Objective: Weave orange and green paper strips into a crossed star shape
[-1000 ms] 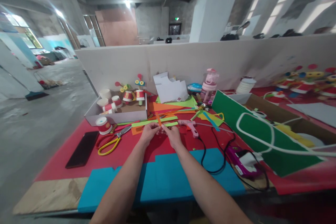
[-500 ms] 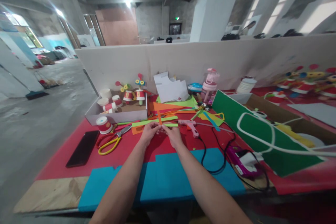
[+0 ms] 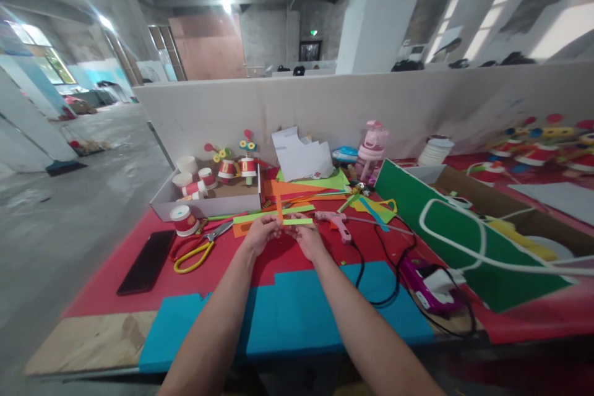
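Between my hands, an orange paper strip [image 3: 279, 205] points away from me and a light green paper strip [image 3: 299, 221] points to the right. They meet at a corner. My left hand [image 3: 262, 235] pinches the strips close to that corner. My right hand [image 3: 304, 239] is closed at the green strip, its fingers partly beneath it. Just beyond my hands lie longer green and orange paper pieces [image 3: 242, 226]. Scissors [image 3: 200, 250] with red and yellow handles rest to the left, and a pink glue gun [image 3: 338, 223] lies to the right.
A black phone [image 3: 146, 263] and a red-white paper cup [image 3: 183, 221] are at the left. Behind stands a white box [image 3: 208, 207] with cups and cup figures. A green-sided box [image 3: 445, 241], a white cable and a purple power strip [image 3: 429, 288] occupy the right.
My hands have moved slightly apart, the left shifting a little to the left. The corner of the strips shows more openly, and the orange strip has moved slightly left.
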`<state>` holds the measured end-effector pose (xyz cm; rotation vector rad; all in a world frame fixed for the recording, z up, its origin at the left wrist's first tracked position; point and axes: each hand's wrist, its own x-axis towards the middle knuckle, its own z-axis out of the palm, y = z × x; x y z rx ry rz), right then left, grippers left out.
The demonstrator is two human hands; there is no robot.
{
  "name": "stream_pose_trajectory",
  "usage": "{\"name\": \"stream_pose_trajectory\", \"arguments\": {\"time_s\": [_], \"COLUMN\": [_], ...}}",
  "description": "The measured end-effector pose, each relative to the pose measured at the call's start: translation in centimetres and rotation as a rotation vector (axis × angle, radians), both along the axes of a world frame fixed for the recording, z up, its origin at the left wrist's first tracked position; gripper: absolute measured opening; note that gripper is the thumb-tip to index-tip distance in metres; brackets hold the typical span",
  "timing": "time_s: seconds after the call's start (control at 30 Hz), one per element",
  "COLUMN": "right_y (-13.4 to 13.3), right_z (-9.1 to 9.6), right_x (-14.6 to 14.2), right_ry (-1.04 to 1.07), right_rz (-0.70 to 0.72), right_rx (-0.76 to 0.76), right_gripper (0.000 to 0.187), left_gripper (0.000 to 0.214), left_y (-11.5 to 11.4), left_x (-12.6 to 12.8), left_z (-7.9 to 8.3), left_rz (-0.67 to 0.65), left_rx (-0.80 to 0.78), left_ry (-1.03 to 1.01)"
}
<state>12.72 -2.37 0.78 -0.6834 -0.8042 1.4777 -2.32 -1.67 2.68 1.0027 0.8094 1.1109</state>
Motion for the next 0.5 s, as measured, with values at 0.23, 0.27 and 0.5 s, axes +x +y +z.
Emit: {"name": "stream_pose_trajectory", "arguments": {"time_s": [0.23,0.27,0.5], "right_y": [-0.22,-0.19,0.27], "right_z": [0.11,0.05,0.11], "right_x": [-0.21,-0.19,0.05], "right_ry": [-0.126,-0.148,-0.207], "right_rz": [0.098,0.088,-0.043], "right_rx": [0.026,0.032,-0.002], "right_gripper": [0.03,0.03,0.035], "left_gripper": [0.018,0.017,0.016], "left_y": [-0.46,-0.48,-0.45], "left_x": [0.4,0.36,-0.2], "left_z": [0.11,0.14,0.11], "left_rz": [-0.071,-0.077,-0.185], "left_rx": [0.054,0.061,0.079], "left_ry": [0.184,0.194,0.268]}}
